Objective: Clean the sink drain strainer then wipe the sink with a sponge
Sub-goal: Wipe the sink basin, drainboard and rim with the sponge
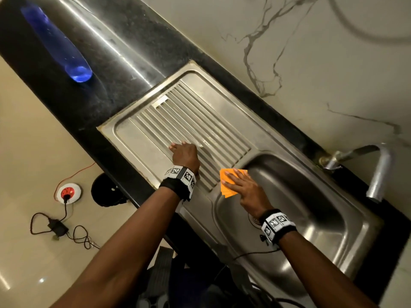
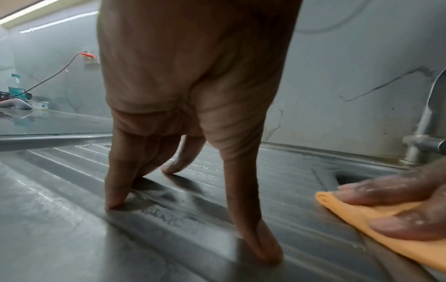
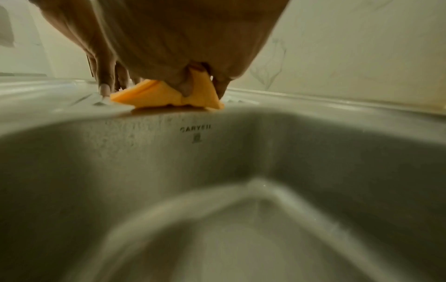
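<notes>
An orange folded cloth point(image 1: 228, 192) lies on the steel rim where the ribbed drainboard point(image 1: 178, 116) meets the sink basin point(image 1: 311, 207). My right hand point(image 1: 241, 185) presses on it with flat, straight fingers. In the right wrist view the cloth point(image 3: 154, 95) sits under the palm point(image 3: 181, 38) at the basin's edge, above the basin wall point(image 3: 217, 152). My left hand point(image 1: 183, 155) rests its straight fingertips on the drainboard ribs point(image 2: 72, 209) and holds nothing. The left wrist view shows the left hand point(image 2: 183, 114), the cloth point(image 2: 350, 211) and right fingers point(image 2: 398, 188). No strainer is visible.
A steel tap point(image 1: 375, 174) stands at the back right of the basin, against a marble wall. A blue bottle point(image 1: 60, 45) stands on the black counter point(image 1: 93, 90) far left. On the floor below lie a red socket point(image 1: 67, 193) and cables.
</notes>
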Available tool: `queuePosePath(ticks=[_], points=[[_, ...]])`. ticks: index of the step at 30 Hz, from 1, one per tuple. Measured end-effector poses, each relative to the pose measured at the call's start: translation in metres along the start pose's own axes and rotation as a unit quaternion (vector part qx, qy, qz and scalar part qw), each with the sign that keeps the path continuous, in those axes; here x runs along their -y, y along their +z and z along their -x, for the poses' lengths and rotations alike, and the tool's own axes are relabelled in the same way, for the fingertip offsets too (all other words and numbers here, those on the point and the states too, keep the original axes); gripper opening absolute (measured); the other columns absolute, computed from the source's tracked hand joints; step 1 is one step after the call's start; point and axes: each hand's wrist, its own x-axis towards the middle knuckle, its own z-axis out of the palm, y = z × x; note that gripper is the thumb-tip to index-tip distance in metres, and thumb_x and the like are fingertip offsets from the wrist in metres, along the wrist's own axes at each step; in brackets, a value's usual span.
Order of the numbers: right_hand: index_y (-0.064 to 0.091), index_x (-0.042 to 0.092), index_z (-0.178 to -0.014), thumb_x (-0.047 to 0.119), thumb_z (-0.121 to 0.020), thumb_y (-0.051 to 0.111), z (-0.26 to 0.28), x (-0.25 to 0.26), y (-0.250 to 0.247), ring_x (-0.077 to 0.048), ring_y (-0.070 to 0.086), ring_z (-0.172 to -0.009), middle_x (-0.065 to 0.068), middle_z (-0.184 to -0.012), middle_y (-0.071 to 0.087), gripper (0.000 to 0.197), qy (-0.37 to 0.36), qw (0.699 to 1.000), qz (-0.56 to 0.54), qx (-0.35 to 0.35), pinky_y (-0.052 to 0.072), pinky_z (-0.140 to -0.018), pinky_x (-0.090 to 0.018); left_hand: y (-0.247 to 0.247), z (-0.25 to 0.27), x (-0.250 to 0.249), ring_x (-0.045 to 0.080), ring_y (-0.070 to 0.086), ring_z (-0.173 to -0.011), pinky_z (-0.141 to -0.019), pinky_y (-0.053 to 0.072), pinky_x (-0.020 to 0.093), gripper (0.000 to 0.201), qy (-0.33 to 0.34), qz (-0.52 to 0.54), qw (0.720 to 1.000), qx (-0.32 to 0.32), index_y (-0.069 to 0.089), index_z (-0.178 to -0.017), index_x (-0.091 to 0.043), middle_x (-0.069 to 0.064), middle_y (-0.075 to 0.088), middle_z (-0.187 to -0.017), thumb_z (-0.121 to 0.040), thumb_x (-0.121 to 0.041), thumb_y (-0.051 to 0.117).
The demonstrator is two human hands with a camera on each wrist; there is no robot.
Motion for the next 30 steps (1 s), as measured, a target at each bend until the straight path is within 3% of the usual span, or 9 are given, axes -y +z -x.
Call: queuePosePath(ticks=[3, 7, 10, 12, 16, 20, 24, 28, 30], points=[[0.068, 0.026, -0.122, -0.004, -0.061, 0.054, 0.001, -0.006, -0.019, -0.028, 0.048, -0.135, -0.001, -0.14, 0.058, 0.069, -0.027, 0.997, 0.054, -0.051, 0.031, -0.113, -0.044, -0.002, -0.002, -0.003, 0.059, 0.013, -0.141, -0.115, 0.028, 0.058, 0.143, -0.014, -0.003, 1.0, 0.014, 0.011, -0.146, 0.017, 0.049, 0.013, -0.147, -0.042, -0.021, 0.101], [0.057, 0.028, -0.137, 0.001, -0.068, 0.036, -0.052, -0.005, -0.049, -0.025, 0.038, -0.142, 0.001, -0.151, 0.046, 0.076, 0.055, 0.991, 0.019, -0.118, 0.03, -0.116, -0.044, 0.001, -0.001, -0.002, 0.059, 0.011, -0.141, -0.113, 0.03, 0.059, 0.138, -0.015, 0.014, 1.0, 0.007, 0.009, -0.146, 0.016, 0.05, 0.006, -0.146, -0.046, -0.014, 0.099], [0.053, 0.032, -0.14, -0.014, -0.066, 0.05, -0.103, 0.002, -0.041, -0.027, 0.029, -0.146, -0.001, -0.157, 0.036, 0.087, 0.047, 0.998, 0.001, -0.05, 0.025, -0.118, -0.048, 0.007, -0.007, 0.004, 0.06, 0.013, -0.14, -0.112, 0.031, 0.057, 0.124, -0.009, 0.026, 1.0, -0.015, 0.014, -0.147, 0.015, 0.052, 0.012, -0.144, -0.056, -0.011, 0.096], [0.048, 0.033, -0.143, -0.016, -0.066, 0.056, -0.115, 0.004, -0.024, -0.027, 0.021, -0.149, -0.001, -0.16, 0.029, 0.092, 0.018, 1.0, 0.018, 0.006, 0.016, -0.121, -0.049, 0.01, -0.009, 0.006, 0.061, 0.013, -0.14, -0.113, 0.03, 0.056, 0.132, -0.003, 0.016, 1.0, -0.015, 0.015, -0.148, 0.014, 0.052, 0.012, -0.144, -0.05, -0.015, 0.099], [0.044, 0.03, -0.146, -0.015, -0.062, 0.056, -0.074, -0.012, -0.009, -0.025, 0.019, -0.15, 0.001, -0.159, 0.028, 0.096, 0.0, 1.0, 0.006, 0.0, 0.008, -0.123, -0.042, 0.012, -0.008, 0.003, 0.061, 0.009, -0.14, -0.113, 0.029, 0.057, 0.135, -0.009, 0.018, 1.0, -0.01, 0.01, -0.148, 0.014, 0.051, 0.006, -0.145, -0.049, -0.011, 0.098], [0.051, 0.027, -0.142, -0.011, -0.057, 0.044, -0.015, -0.031, -0.012, -0.025, 0.026, -0.148, 0.0, -0.156, 0.036, 0.093, -0.003, 1.0, 0.017, -0.017, 0.022, -0.12, -0.045, 0.014, -0.018, -0.001, 0.063, 0.013, -0.138, -0.113, 0.023, 0.061, 0.124, -0.01, 0.009, 1.0, -0.003, 0.015, -0.146, 0.016, 0.05, 0.014, -0.145, -0.054, -0.007, 0.096], [0.07, 0.022, -0.119, 0.005, -0.065, 0.038, -0.01, -0.037, -0.03, -0.032, 0.058, -0.122, -0.006, -0.134, 0.062, 0.065, -0.004, 0.995, 0.057, -0.08, 0.048, -0.098, -0.047, 0.022, -0.024, 0.002, 0.063, 0.01, -0.139, -0.114, 0.019, 0.06, 0.104, -0.013, 0.012, 1.0, -0.022, 0.015, -0.147, 0.015, 0.05, 0.012, -0.146, -0.07, 0.002, 0.084], [0.059, 0.029, -0.134, -0.002, -0.065, 0.039, -0.056, -0.041, -0.061, -0.028, 0.054, -0.125, -0.001, -0.14, 0.056, 0.078, 0.07, 0.989, 0.054, -0.116, 0.048, -0.096, -0.036, 0.028, -0.031, 0.002, 0.066, 0.012, -0.136, -0.111, 0.022, 0.063, 0.096, -0.008, 0.007, 0.999, -0.033, 0.016, -0.145, 0.015, 0.054, 0.012, -0.142, -0.072, 0.008, 0.078], [0.049, 0.035, -0.142, -0.01, -0.071, 0.046, -0.091, -0.04, -0.066, -0.027, 0.046, -0.134, 0.002, -0.15, 0.047, 0.084, 0.074, 0.993, 0.046, -0.082, 0.042, -0.106, -0.04, 0.03, -0.036, 0.001, 0.068, 0.015, -0.134, -0.109, 0.022, 0.067, 0.091, -0.011, 0.002, 1.0, -0.028, 0.027, -0.143, 0.015, 0.053, 0.017, -0.141, -0.069, 0.007, 0.081]])
